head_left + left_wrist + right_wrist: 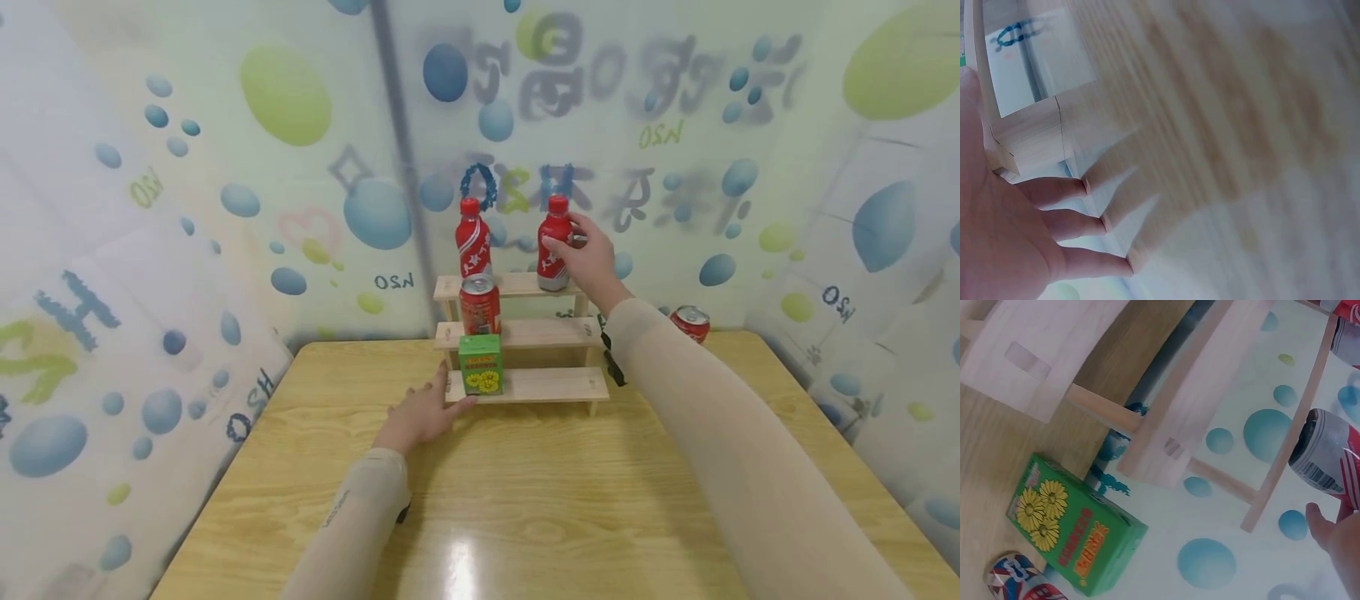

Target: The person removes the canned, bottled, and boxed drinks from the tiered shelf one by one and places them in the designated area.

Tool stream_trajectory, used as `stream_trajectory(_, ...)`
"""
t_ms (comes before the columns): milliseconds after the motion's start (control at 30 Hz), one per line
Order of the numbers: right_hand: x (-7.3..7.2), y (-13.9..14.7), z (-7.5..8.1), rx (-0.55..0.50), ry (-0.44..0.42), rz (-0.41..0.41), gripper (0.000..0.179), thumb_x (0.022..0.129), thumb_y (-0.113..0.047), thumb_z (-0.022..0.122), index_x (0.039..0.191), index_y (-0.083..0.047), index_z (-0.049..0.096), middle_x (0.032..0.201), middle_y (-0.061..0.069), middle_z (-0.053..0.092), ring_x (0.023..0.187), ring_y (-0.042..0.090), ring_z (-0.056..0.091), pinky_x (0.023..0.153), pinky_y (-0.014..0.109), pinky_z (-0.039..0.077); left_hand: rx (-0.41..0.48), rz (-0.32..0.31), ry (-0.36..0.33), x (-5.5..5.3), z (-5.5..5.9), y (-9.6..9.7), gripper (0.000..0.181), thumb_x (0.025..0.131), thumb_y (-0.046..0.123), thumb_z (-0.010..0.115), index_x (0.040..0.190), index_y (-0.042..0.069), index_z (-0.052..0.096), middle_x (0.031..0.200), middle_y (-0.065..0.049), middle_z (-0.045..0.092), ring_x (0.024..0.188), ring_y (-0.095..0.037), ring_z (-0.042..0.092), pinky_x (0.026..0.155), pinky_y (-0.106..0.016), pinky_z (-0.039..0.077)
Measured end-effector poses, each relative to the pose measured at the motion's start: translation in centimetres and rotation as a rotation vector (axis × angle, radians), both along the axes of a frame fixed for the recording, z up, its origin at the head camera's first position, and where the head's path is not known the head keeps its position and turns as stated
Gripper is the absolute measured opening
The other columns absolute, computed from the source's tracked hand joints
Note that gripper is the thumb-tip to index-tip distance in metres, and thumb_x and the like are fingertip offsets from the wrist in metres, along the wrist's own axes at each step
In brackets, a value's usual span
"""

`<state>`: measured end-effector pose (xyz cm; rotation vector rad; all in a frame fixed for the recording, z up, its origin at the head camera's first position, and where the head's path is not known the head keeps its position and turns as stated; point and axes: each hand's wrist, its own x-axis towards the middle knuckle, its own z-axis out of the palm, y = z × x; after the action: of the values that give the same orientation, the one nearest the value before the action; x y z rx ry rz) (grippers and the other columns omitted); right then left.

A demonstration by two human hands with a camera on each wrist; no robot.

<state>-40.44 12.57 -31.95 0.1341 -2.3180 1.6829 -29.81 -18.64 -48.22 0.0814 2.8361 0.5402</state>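
A three-step wooden shelf (pixel 551 333) stands on the table. My right hand (pixel 592 260) grips a red plastic bottle (pixel 552 242) around its side, upright, its base right at the right part of the top step. In the right wrist view, the silver lower end of that bottle (pixel 1322 456) shows beside the step's edge. My left hand (pixel 423 414) lies by the shelf's lower left end, fingers extended; in the left wrist view its fingertips (pixel 1116 265) touch the tabletop. Another red bottle (pixel 472 242) stands on the top step's left.
On the middle step's left is a red can (pixel 480 306); below it, a green drink carton (pixel 481 367) with yellow flowers stands on the bottom step. Right of the shelf are another green carton (pixel 1075 528) and a can (pixel 692 322). A patterned wall (pixel 337 275) rises behind the table.
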Motion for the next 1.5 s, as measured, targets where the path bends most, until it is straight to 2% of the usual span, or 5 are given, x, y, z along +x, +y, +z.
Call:
stream_trajectory(267,0.3,2.0,-0.7,-0.145,0.045,-0.055,0.073,0.100,-0.041,0.075,0.164,-0.028,0.043,0.160,0.008,0.051,0.139,0.027,0.055,0.119,0.048,0.052,-0.010,-0.001,-0.002,0.1,0.0,0.2,0.117,0.085,0.100,0.028,0.173,0.028,0.000,0.174,-0.021,0.030,0.157,-0.060,0.026,0.118,-0.089,0.017)
stream_trajectory(533,0.8,3.0,-0.3,-0.168,0.176,-0.149,0.065,0.100,-0.043,0.075,0.159,-0.032,0.050,0.151,0.001,0.059,0.123,0.014,0.055,0.109,0.042,0.059,-0.001,-0.008,0.010,0.2,0.1,0.0,0.119,0.084,0.101,0.028,0.173,0.028,0.000,0.174,-0.022,0.030,0.157,-0.061,0.026,0.117,-0.089,0.017)
stream_trajectory(667,0.9,3.4,-0.3,-0.189,0.197,-0.179,0.063,0.100,-0.041,0.075,0.158,-0.031,0.052,0.148,0.002,0.060,0.116,0.011,0.053,0.104,0.036,0.059,-0.006,-0.011,0.008,0.3,0.1,0.0,0.117,0.086,0.100,0.029,0.173,0.027,-0.001,0.174,-0.022,0.030,0.156,-0.061,0.026,0.116,-0.090,0.018)
stream_trajectory(1067,1.4,5.9,0.1,-0.264,0.143,-0.251,0.062,0.100,-0.041,0.075,0.157,-0.035,0.051,0.155,-0.003,0.055,0.125,0.011,0.049,0.114,0.040,0.054,-0.006,-0.015,0.014,0.1,0.1,0.1,0.119,0.084,0.101,0.027,0.173,0.027,0.000,0.174,-0.022,0.030,0.156,-0.061,0.026,0.116,-0.089,0.018)
stream_trajectory(1500,1.7,11.0,-0.2,-0.286,0.136,-0.366,0.058,0.099,-0.035,0.076,0.154,-0.034,0.056,0.146,-0.008,0.056,0.117,0.006,0.049,0.108,0.034,0.054,-0.007,-0.014,0.019,-0.1,-0.3,0.0,0.120,0.083,0.102,0.027,0.173,0.027,-0.001,0.174,-0.022,0.030,0.157,-0.061,0.025,0.117,-0.090,0.015)
